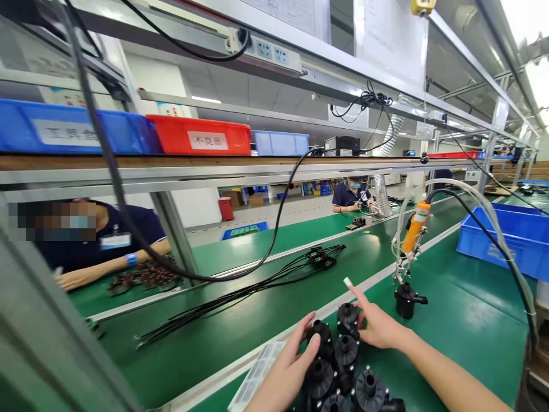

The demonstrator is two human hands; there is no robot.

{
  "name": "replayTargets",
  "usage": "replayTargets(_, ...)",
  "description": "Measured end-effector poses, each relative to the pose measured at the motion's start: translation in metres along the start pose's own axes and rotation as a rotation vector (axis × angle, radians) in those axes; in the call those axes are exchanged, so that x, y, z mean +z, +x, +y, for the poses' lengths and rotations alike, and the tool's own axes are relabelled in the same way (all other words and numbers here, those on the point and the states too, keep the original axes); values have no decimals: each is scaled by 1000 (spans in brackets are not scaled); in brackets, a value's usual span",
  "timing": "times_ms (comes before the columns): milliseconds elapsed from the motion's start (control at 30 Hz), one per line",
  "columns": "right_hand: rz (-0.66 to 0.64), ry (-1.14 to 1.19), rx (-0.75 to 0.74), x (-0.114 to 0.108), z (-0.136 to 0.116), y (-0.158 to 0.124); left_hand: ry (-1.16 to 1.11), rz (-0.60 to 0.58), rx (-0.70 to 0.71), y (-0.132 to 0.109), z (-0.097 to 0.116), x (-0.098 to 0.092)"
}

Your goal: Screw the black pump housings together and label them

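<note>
Housings (346, 349) are standing upright at bottom centre, between my left hand (290, 363), which is curving around the left-rear one, and right hand (381, 327), which is flanking the farthest; whether either is gripping, I cannot tell.

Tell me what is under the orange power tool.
A black part under the orange power tool stands on the green mat, its spout jutting sideways. The mat directly beneath it is covered; whether the tool touches the part is unclear.
</note>
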State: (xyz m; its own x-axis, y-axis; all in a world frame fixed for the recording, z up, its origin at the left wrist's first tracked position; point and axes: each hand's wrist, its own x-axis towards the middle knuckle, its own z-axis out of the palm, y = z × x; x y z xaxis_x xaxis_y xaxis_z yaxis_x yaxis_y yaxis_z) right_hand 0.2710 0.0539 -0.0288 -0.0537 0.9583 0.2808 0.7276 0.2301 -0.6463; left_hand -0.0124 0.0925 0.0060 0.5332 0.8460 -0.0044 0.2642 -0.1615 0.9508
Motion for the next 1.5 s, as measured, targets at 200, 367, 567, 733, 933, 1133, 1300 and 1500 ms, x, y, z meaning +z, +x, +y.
replayTargets(200, 198, -268, 146, -79, 32, -21, 80, 20, 49, 4, 1, -3)
replayTargets(367, 243, -278, 158, -115, 58, -38, 35, 73, 76, 5, 4, -3)
replayTargets(567, 399, -70, 21, -101, 12, -24, -67, 112, 176, 3, 10, -3)
replayTargets(733, 502, 343, -106, -66, -79, 13, -190, 54, 299, -11, 20, 2)
replayTargets(933, 298, 859, -78, -16, -151, 37, -575, 37, 251, -17, 13, 11)
replayTargets(1133, 294, 829, -118, -5, -151, 37, -1012, 52, 26, -18, 31, 4)
replayTargets(1300, -10, 871, -94, 3, -154, 35, -1041, 148, 37, -20, 34, 1)
replayTargets(1500, -77, 864, -39, 13, -152, 38, -953, 231, 36, -18, 28, 4)
